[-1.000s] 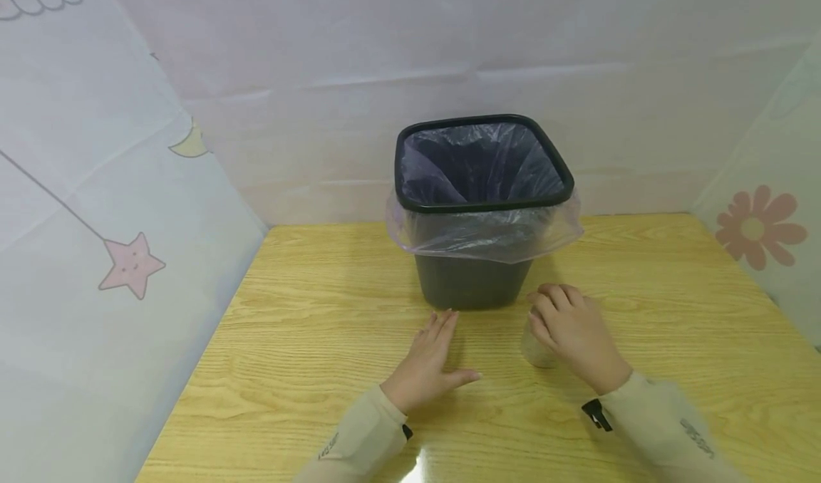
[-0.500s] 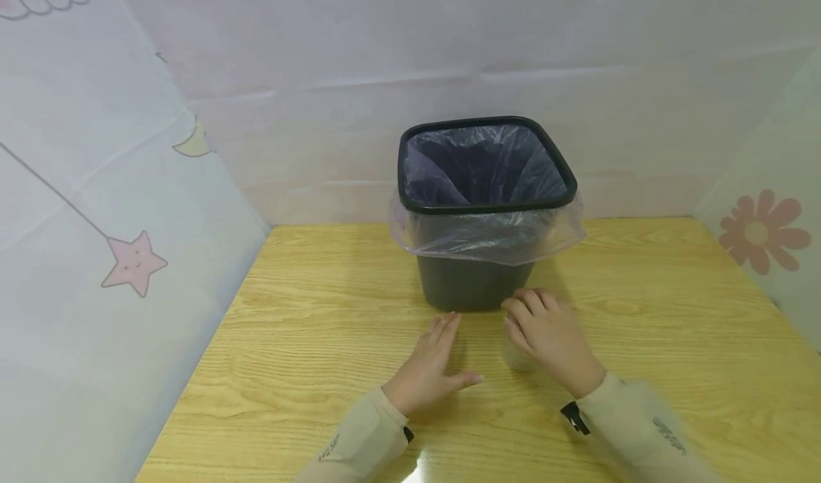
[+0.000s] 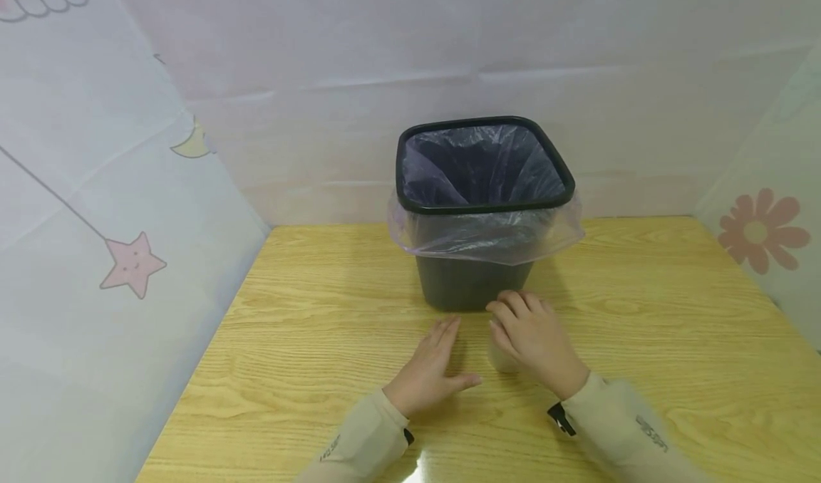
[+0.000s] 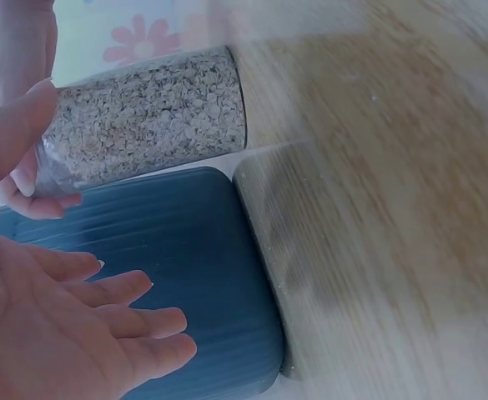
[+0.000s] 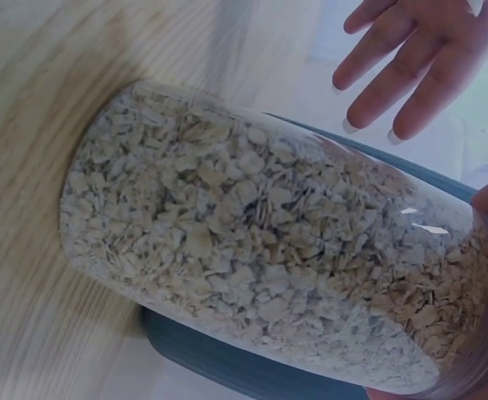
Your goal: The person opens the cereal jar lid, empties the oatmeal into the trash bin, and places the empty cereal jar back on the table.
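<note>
A clear jar of oat flakes [image 3: 502, 358] stands upright on the table, just in front of the bin. My right hand [image 3: 539, 342] grips it from above, fingers curled round its top, which the hand mostly hides in the head view. In the right wrist view the jar [image 5: 260, 242] looks filled with flakes down to its base. To its left, my left hand [image 3: 425, 370] holds nothing, fingers straight and thumb spread toward the jar. A gap separates that hand from the jar. In the left wrist view the left palm [image 4: 52, 333] faces the jar [image 4: 160, 117].
A dark bin [image 3: 471, 283] lined with a translucent purple bag [image 3: 494, 244] stands at the back of the wood-grain table [image 3: 308, 340]. Pale printed sheets [image 3: 321, 55] close off the back and both sides.
My right hand has moved left with the oat jar, bringing it closer to my left hand. The left hand and the bin have stayed in place.
</note>
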`<move>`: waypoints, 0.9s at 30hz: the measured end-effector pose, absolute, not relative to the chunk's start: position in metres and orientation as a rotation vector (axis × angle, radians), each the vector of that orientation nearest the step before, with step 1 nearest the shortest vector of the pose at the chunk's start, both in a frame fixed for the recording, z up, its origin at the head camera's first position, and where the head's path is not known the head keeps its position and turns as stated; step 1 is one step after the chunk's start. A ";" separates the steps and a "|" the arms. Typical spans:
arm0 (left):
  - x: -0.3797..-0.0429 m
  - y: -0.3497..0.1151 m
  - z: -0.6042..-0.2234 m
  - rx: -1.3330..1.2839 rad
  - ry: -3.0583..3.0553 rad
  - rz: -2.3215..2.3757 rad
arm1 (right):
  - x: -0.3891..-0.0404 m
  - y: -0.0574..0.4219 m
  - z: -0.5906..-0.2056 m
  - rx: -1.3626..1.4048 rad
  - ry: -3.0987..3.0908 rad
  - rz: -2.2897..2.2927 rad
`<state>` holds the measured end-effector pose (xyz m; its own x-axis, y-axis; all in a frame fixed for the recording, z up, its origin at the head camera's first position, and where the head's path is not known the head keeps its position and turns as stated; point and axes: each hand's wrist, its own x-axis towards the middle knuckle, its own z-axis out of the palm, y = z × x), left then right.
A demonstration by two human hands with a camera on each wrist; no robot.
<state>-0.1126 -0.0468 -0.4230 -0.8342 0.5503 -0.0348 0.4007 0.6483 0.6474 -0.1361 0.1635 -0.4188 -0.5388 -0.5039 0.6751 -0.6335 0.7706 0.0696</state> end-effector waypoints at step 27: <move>-0.119 -0.041 -0.440 0.668 2.422 1.262 | -0.128 0.132 -0.417 0.883 -2.308 0.265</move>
